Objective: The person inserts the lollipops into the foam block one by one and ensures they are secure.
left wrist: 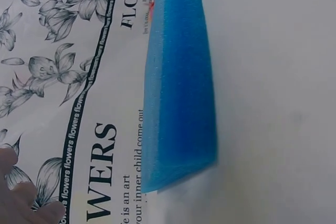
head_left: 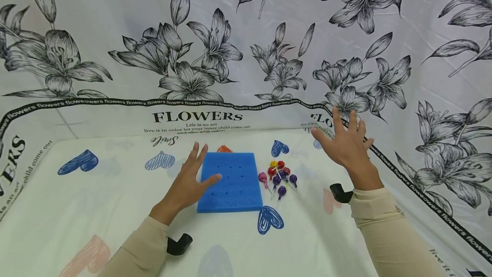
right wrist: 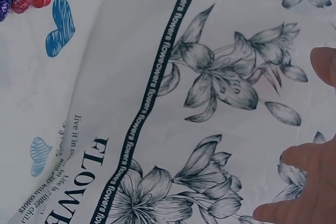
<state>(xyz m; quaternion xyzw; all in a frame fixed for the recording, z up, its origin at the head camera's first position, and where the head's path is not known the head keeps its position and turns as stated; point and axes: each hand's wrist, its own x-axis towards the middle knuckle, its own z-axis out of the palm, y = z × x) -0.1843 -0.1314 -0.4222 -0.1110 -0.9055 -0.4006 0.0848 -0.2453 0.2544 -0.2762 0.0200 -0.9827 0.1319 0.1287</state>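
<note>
A blue foam block [head_left: 230, 187] with small holes in its top lies on the white cloth. My left hand [head_left: 188, 183] is at the block's left side, fingers extended and thumb over its edge; whether it touches cannot be told. In the left wrist view the block [left wrist: 184, 77] shows its thick side, with fingertips [left wrist: 26, 203] at the lower left. Right of the block lies a loose cluster of wrapped lollipops [head_left: 278, 176] in purple, red, pink and yellow. My right hand [head_left: 346, 142] is raised with spread fingers, beyond and right of the lollipops, holding nothing.
The tabletop cloth [head_left: 115, 200] carries printed hearts. Behind and to the right stands a white curtain [head_left: 246, 84] with black lily prints and a lettered band. A black wrist mount [head_left: 179, 244] sits by the left sleeve, another mount [head_left: 341, 193] by the right.
</note>
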